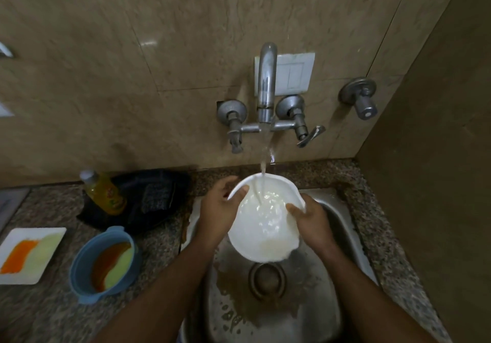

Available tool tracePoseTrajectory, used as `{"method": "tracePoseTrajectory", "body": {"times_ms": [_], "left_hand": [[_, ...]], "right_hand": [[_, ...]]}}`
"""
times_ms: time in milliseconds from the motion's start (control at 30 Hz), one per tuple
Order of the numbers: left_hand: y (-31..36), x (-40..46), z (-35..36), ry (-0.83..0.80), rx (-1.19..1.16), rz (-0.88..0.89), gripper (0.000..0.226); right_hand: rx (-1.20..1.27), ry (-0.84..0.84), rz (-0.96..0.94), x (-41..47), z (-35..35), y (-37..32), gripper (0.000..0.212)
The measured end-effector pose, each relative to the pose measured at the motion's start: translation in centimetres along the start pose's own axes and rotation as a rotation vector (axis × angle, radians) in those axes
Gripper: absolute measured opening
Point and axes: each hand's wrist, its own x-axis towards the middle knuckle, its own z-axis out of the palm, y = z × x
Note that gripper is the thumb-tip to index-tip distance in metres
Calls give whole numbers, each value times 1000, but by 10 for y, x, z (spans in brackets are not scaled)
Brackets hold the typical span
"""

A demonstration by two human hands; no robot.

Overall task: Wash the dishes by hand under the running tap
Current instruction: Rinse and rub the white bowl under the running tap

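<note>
We see both hands holding a white bowl [265,220] over the steel sink [342,236]. The left hand [219,209] cups the bowl's left side, its thumb hooked over the rim at the upper left. The right hand [310,223] grasps the right side, thumb lying inside the rim and the fingers behind the wall. The bowl is tilted towards us, its open face up, and milky water pools inside it.

A stream of water [263,162] falls from the wall-mounted tap [266,85] straight into the far part of the bowl. Below the bowl lies the sink's drain [267,279], with wet patches spread around it on the basin floor.

On the speckled stone bench [159,249] to the left stands a blue bowl [102,264] smeared with red-brown and pale green residue. Further left sits a white rectangular plate [30,255] streaked with orange and pale green. Behind them a yellow bottle [105,191] with a white cap leans against a dark cloth [148,199] near the wall. A white switch plate [295,73] is fixed behind the spout.
</note>
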Motion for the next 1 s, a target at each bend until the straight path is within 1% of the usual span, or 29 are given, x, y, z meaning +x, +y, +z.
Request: {"method": "tracePoseTrajectory", "body": {"times_ms": [67, 133, 167, 233, 267, 300, 367, 400, 433, 467, 500, 533, 567, 600, 633, 667, 700, 733, 800, 833, 867, 933, 967, 1000], "left_hand": [[-3, -2, 2, -26, -81, -130, 42], [-9, -11, 11, -72, -141, -224, 47], [-11, -16, 17, -66, -180, -252, 49], [-13, -21, 24, 15, -184, -274, 45], [-14, -21, 24, 55, -155, -273, 42], [-13, -21, 23, 82, -129, -277, 41], [-14, -19, 20, 85, -92, -258, 39], [-14, -19, 19, 66, -73, -247, 38], [-14, -19, 20, 43, -53, -233, 38], [-14, -19, 20, 17, -44, -218, 37], [-12, -18, 21, -2, -36, -200, 34], [-10, -17, 22, -22, -19, -192, 30], [-8, -17, 23, -33, 6, -182, 25], [-7, -16, 21, -37, 30, -174, 23], [-6, -16, 20, -34, 40, -164, 24], [-8, -17, 17, -39, 39, -167, 25], [-10, -17, 15, -42, 27, -171, 26], [-10, -17, 13, -48, 25, -171, 27], [-7, -12, 12, -68, 35, -164, 30], [-5, -9, 13, -75, 39, -158, 32], [-3, -7, 12, -89, 45, -154, 32], [-4, -7, 11, -100, 21, -165, 30], [-6, -8, 11, -100, 14, -170, 30], [-5, -9, 12, -100, 27, -184, 31]], "right_hand": [[46, 72, 64, -2, 3, 7, 20], [112, 85, 140, -9, 12, 16, 18], [157, 74, 175, -13, 17, 20, 20], [162, 39, 205, -23, 23, 23, 27], [93, 25, 177, -27, 21, 22, 31], [-57, 29, 121, -31, 18, 20, 36], [-393, 144, -80, -34, 11, 9, 49], [-439, 168, -167, -33, 9, 2, 52], [-450, 101, -222, -34, 9, -7, 48], [-518, -38, -237, -33, 12, -10, 47], [-664, -201, -331, -32, 19, -10, 58], [-796, -311, -392, -32, 29, -5, 74], [-905, -380, -436, -32, 38, 0, 86], [-933, -432, -443, -35, 43, 0, 91], [-917, -487, -469, -37, 46, 0, 87], [-860, -537, -542, -38, 48, -1, 78], [-815, -561, -613, -39, 46, -4, 70], [-824, -548, -641, -36, 43, -6, 68], [-929, -439, -594, -27, 39, -6, 69], [-948, -417, -562, -28, 41, -9, 72], [-930, -453, -560, -31, 45, -12, 75], [-883, -559, -591, -34, 46, -17, 76], [-910, -552, -604, -30, 42, -17, 75], [-963, -500, -571, -25, 37, -15, 77]]}}
